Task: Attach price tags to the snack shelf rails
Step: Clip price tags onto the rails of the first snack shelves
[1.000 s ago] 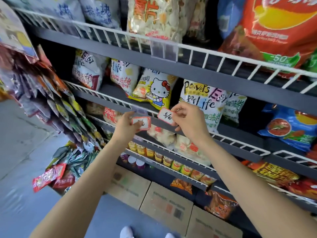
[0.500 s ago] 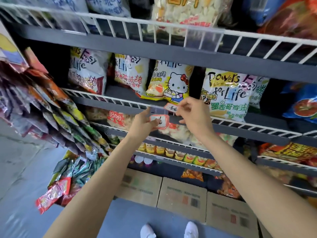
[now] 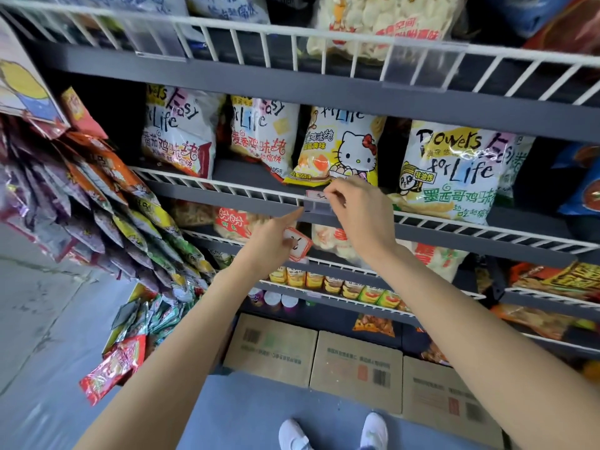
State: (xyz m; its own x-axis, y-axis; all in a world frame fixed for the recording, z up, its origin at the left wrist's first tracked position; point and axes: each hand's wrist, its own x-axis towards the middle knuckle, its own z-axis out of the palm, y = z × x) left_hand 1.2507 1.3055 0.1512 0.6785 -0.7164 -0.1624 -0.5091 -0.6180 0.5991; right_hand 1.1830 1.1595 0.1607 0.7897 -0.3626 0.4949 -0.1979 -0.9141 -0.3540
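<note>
The shelf unit (image 3: pixel 324 92) fills the view ahead of both hands, with grey ledges and white wire rails stacked in tiers. Snack bags (image 3: pixel 451 170) stand on the tier directly behind the right hand, and a Hello Kitty bag (image 3: pixel 341 147) stands just above its fingertips. Cardboard boxes (image 3: pixel 355 362) sit on the floor below the forearms. Hanging snack packets (image 3: pixel 107 203) fan out to the left of the left hand.

The white wire rail (image 3: pixel 227 188) of the middle tier runs left and right from the right hand. A clear tag holder (image 3: pixel 316 206) hangs on this rail, touching the right fingertips. The right hand (image 3: pixel 360 216) pinches a white price tag (image 3: pixel 316 194) at the top of the holder. The left hand (image 3: pixel 272 245), just below and left of the holder, points its index finger up to the holder's lower corner. Its remaining fingers grip a second, red-bordered price tag (image 3: pixel 297 244) below the rail.
</note>
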